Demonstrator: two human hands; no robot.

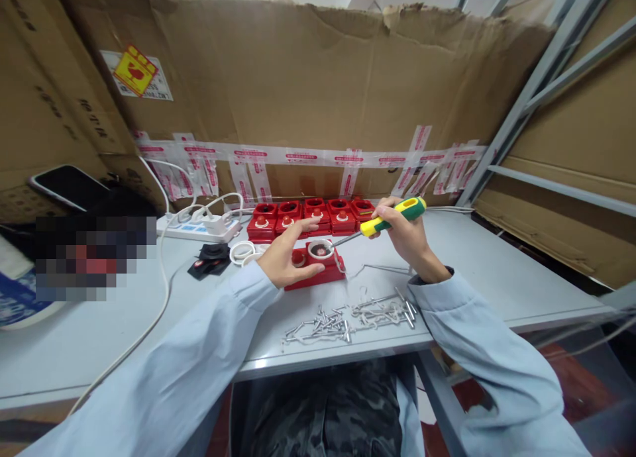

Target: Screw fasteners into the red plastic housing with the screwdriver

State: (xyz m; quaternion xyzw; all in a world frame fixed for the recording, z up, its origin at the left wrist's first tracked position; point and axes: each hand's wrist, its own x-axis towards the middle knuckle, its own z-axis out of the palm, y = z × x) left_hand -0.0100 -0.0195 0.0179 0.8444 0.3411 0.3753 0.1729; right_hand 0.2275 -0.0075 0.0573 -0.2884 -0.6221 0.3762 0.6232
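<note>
Lying nearest on the grey table (pixel 497 271) are loose metal pins (pixel 348 319); beyond them a red unit (pixel 318 271) is steadied by the left hand (pixel 285 258); a yellow-green screwdriver (pixel 395 216) is gripped by the right hand (pixel 405 235), its tip at the unit's white ring; further red units (pixel 311 215) are stacked behind.

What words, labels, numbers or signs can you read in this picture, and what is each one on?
No text can be quoted.
Yellow and red sticker on the cardboard wall: print too small.
Red-printed tape strips: blurred.
Dark print on the left carton: unreadable.
</note>
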